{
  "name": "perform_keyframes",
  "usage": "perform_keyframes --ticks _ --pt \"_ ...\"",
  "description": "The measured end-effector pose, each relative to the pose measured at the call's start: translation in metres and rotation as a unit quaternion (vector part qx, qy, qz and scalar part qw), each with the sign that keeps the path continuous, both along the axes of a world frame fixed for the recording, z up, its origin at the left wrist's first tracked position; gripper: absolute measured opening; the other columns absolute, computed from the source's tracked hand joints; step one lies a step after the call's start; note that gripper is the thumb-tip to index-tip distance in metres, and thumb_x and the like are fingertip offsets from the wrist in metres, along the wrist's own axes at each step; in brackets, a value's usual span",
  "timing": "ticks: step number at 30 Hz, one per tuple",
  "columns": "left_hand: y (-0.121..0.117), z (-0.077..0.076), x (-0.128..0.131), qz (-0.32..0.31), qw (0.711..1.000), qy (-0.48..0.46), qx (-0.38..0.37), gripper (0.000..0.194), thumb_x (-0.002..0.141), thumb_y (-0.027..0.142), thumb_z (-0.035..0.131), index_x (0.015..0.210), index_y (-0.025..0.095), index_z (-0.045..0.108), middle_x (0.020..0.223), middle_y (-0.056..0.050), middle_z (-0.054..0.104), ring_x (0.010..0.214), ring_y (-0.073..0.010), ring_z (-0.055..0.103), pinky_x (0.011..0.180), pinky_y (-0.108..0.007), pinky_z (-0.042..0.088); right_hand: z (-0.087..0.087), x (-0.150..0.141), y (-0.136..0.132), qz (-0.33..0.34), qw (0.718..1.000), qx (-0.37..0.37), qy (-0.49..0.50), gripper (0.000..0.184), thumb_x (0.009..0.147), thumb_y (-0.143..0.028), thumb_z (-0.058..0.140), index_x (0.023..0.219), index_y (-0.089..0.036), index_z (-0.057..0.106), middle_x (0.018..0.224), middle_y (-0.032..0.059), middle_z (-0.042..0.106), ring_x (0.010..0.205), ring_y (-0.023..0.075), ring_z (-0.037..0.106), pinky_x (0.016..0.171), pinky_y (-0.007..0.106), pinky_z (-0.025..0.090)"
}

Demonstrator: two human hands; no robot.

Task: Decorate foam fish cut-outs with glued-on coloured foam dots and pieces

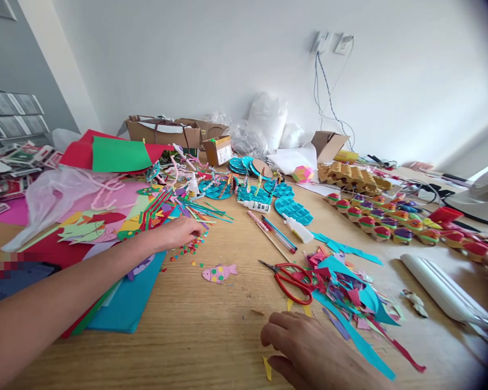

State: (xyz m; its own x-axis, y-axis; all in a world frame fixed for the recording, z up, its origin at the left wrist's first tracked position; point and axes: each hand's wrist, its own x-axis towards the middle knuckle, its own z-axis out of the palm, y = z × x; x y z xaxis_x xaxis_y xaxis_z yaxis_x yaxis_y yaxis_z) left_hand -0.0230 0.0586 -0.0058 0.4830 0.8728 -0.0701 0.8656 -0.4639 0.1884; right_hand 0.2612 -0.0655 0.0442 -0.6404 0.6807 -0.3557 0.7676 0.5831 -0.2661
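At centre left of the frame, the left hand (181, 233) is pinching with closed fingers at the confetti (187, 250) on the table (211, 336). The right hand (309, 352) is resting open and empty at the bottom centre, just below the scissors (290, 279), while the paper fish (218, 273) is lying between the hands.

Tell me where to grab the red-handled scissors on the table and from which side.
Grip the red-handled scissors by the red loops, coming from the right hand side near the table edge. The closed blades point away to the upper left, and the loops lie flat, partly against the paper scraps.
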Motion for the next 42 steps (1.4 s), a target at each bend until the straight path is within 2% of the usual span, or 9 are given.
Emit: perform_keyframes --ticks 4,8,13,19,26,38,42 --pt "-0.002 0.000 -0.001 0.000 1.000 0.013 0.007 0.023 0.068 0.009 0.047 0.082 0.018 0.062 0.086 -0.004 0.065 0.079 -0.0172 0.059 0.065 -0.022 0.042 -0.004 0.001 0.003 0.022 1.000 -0.009 -0.008 0.011 0.075 -0.012 0.057 0.079 -0.021 0.062 0.087 0.0012 0.065 0.075 0.0155 0.058 0.061 0.024 0.036" --pt "-0.001 0.002 -0.007 -0.004 1.000 0.021 -0.004 0.025 0.065 0.005 0.045 0.075 0.019 0.062 0.082 -0.003 0.064 0.077 -0.0158 0.059 0.067 -0.022 0.042 -0.010 0.003 0.007 0.033 0.999 0.021 0.012 0.015 0.074 -0.008 0.055 0.078 -0.021 0.061 0.087 0.0005 0.065 0.075 0.0156 0.059 0.061 0.024 0.036" --pt "0.003 0.006 -0.010 -0.010 1.000 0.020 -0.007 0.029 0.070 0.004 0.041 0.082 0.019 0.063 0.090 -0.002 0.065 0.085 -0.0146 0.058 0.074 -0.022 0.041 -0.015 0.007 0.011 0.029 0.999 0.031 0.031 0.015 0.071 -0.008 0.057 0.075 -0.022 0.060 0.083 -0.0010 0.065 0.072 0.0151 0.059 0.058 0.024 0.035" --pt "0.006 -0.003 -0.004 -0.018 0.999 0.029 -0.005 0.016 0.075 0.014 0.045 0.077 0.019 0.060 0.080 -0.002 0.063 0.073 -0.0159 0.058 0.062 -0.022 0.040 -0.019 0.010 0.016 0.023 0.999 0.033 0.035 0.017 0.070 -0.006 0.054 0.075 -0.022 0.058 0.083 -0.0010 0.065 0.072 0.0151 0.059 0.058 0.024 0.036" --pt "0.009 -0.006 0.000 -0.023 0.999 0.033 -0.004 0.015 0.075 0.013 0.046 0.083 0.018 0.057 0.086 -0.003 0.063 0.077 -0.0167 0.057 0.062 -0.022 0.039 -0.026 0.012 0.022 0.023 0.997 0.031 0.061 0.018 0.069 -0.005 0.052 0.073 -0.022 0.056 0.080 -0.0007 0.063 0.070 0.0146 0.059 0.058 0.023 0.036" --pt "0.013 -0.008 -0.002 -0.029 0.999 0.031 -0.016 0.014 0.073 0.013 0.045 0.078 0.020 0.056 0.081 -0.001 0.062 0.072 -0.0155 0.057 0.060 -0.022 0.038 -0.024 0.014 0.025 -0.024 0.999 -0.004 0.033 0.017 0.073 -0.007 0.051 0.075 -0.022 0.059 0.085 0.0008 0.064 0.072 0.0157 0.059 0.061 0.025 0.037" --pt "0.011 -0.006 -0.002 -0.025 0.999 0.031 -0.012 0.014 0.073 0.013 0.045 0.077 0.020 0.057 0.084 -0.002 0.063 0.077 -0.0168 0.058 0.063 -0.023 0.039 -0.022 0.012 0.025 -0.032 0.999 -0.021 0.014 0.016 0.074 -0.008 0.053 0.076 -0.022 0.060 0.087 0.0008 0.065 0.074 0.0161 0.059 0.062 0.026 0.037"
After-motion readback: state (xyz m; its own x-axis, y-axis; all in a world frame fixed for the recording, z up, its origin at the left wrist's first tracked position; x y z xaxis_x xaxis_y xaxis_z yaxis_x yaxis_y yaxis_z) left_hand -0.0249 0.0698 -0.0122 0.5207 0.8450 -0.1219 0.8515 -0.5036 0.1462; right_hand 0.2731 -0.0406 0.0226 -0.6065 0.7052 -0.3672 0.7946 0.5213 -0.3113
